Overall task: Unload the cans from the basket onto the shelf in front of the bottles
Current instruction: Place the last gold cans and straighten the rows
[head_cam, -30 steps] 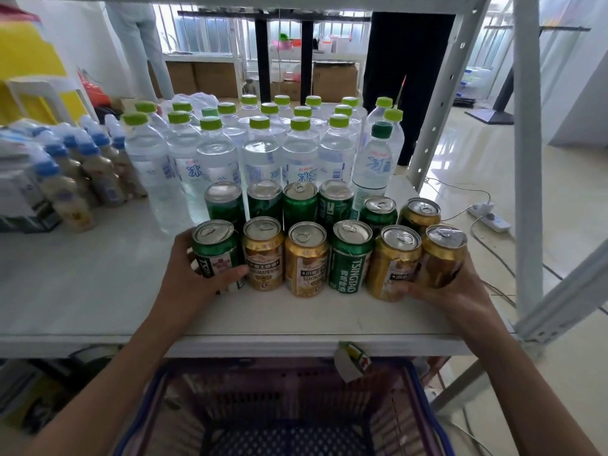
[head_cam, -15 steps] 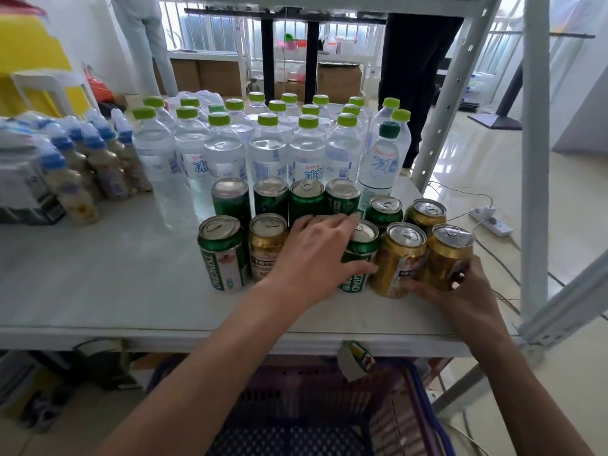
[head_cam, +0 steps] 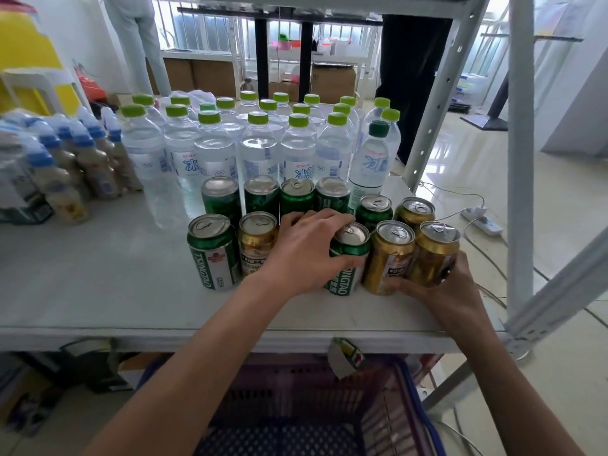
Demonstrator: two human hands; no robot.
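Two rows of green and gold cans stand on the white shelf (head_cam: 98, 274) in front of the green-capped water bottles (head_cam: 260, 149). My left hand (head_cam: 306, 251) lies over the middle of the front row and hides one can. Its fingers curl behind the rim of a green can (head_cam: 348, 245) and its thumb presses that can's front. My right hand (head_cam: 441, 291) cups the rightmost gold can (head_cam: 434, 251) from the front and right, touching the gold can (head_cam: 388, 258) beside it. The purple basket (head_cam: 411, 406) sits below the shelf edge, with only its mesh bottom showing.
Blue-capped brown drink bottles (head_cam: 79, 159) stand at the shelf's left. A grey shelf upright (head_cam: 519, 159) rises on the right. A power strip (head_cam: 483, 220) with cables lies on the floor. People's legs stand behind the shelf.
My left hand left the leftmost green can and moved right onto the middle of the front row, now gripping at the green can. My right hand stayed on the rightmost gold can.
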